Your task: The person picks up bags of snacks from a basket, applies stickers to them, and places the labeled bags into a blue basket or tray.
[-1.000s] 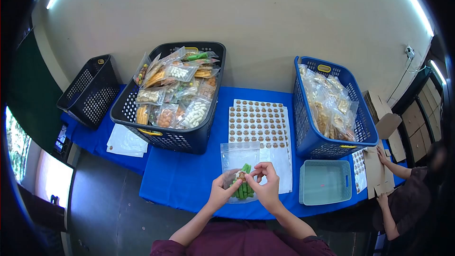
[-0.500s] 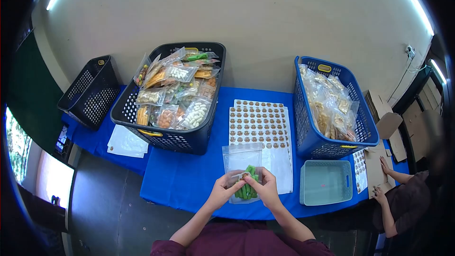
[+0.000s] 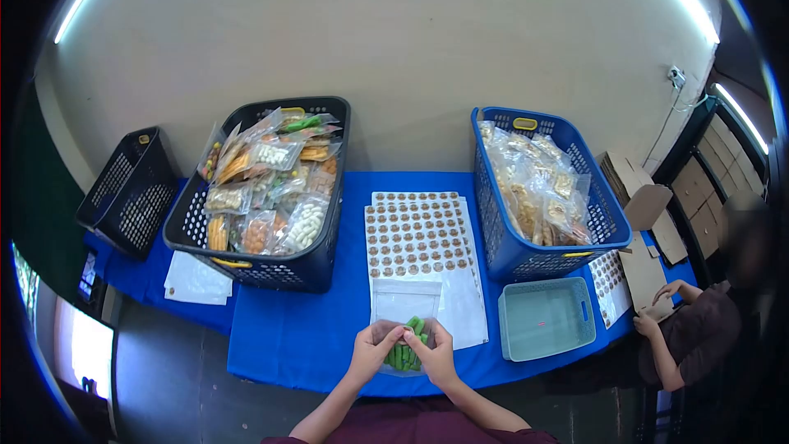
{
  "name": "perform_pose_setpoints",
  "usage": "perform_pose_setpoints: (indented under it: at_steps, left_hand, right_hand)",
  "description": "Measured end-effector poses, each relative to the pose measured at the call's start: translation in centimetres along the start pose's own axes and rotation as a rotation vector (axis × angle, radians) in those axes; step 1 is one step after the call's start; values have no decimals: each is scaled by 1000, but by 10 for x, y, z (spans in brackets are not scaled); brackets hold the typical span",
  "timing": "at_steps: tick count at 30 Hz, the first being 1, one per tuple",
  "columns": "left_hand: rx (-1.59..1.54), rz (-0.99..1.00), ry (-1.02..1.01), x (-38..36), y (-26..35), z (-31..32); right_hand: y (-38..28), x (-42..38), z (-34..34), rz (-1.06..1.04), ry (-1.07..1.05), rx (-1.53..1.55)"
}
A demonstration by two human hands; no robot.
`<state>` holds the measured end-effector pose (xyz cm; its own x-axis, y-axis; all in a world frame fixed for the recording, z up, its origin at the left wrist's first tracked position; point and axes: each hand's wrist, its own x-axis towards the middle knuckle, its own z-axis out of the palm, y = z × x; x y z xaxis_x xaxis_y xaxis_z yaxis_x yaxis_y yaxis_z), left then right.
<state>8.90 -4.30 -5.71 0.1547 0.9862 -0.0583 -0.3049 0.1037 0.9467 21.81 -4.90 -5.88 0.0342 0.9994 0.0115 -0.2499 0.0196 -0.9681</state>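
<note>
A clear plastic zip bag (image 3: 406,293) with green pieces (image 3: 401,358) in its lower part is held low in front of my body, at the table's front edge. My left hand (image 3: 371,353) grips its left side and my right hand (image 3: 436,353) its right side. Both thumbs meet on the front of the bag, over the green contents. Whatever lies under the thumb tips is hidden. Just beyond the bag lie white sheets of round brown stickers (image 3: 415,234), with several of the nearer rows bare.
A black basket (image 3: 316,275) of filled snack bags stands left, a blue basket (image 3: 526,261) of bags right. A grey-green tray (image 3: 546,325) sits nearer. Another black basket (image 3: 136,197) is far left. At right, a co-worker (image 3: 699,329) handles cardboard (image 3: 645,279).
The view has shifted, so the table's things sit lower and further left. My thumbs now cover the round brown sticker seen between them earlier. The co-worker's hands have come closer together.
</note>
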Motion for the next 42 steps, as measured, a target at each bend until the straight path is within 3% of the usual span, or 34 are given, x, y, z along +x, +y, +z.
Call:
perform_pose_setpoints:
  at_steps: [3,7,16,19,22,25,34,37,42]
  left_hand:
    - [57,29,-53,2,-9,6]
    - [105,7,-146,0,-2,19]
    - [218,-45,-226,17,-2,31]
    - [73,-56,-156,21,-10,33]
    - [102,-37,-126,28,-9,34]
    - [59,-97,-191,34,-11,40]
    - [11,-90,-189,53,-27,97]
    - [65,-32,-133,59,-23,119]
    - [127,25,-153,68,-30,155]
  right_hand:
    - [4,-7,-11,-205,49,-252]
    - [-11,-13,-22,-237,111,-324]
    - [-6,-5,-35,-30,213,116]
    - [-5,4,-44,36,129,107]
    - [-16,12,-45,-51,19,-119]
    - [-23,17,-54,-77,67,-175]
    - [-32,31,-116,21,68,32]
    - [-49,32,-130,-81,6,-175]
    - [-59,31,-156,-94,165,-72]
